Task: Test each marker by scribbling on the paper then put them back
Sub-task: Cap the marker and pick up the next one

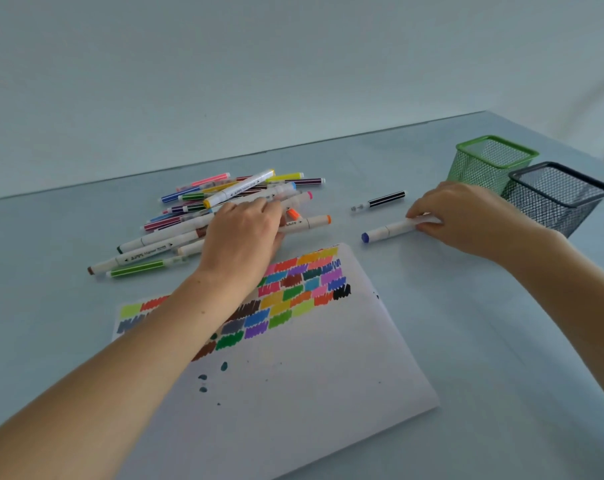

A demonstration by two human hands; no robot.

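- Markers are the subject, and the paper that records them lies nearest, lower centre: a smooth white sheet, its upper half filled with scribbled colour blocks, a few dark blots below. An arm crossing it could smear any wet ink.
- The left hand, mid-frame left of centre, lies palm-down on the pile of markers; its fingertips curl over the barrels, though whether they pinch one I cannot tell. Round, slick plastic barrels (some fat and white, some thin and striped) could roll apart if nudged.
- The right hand, mid-right, pinches the white blue-capped marker flat on the table; a loose grip could drop it.
- A thin black marker lies apart.
- Farthest, upper right, stand a green mesh cup and a dark mesh cup, light wire boxes that could tip.
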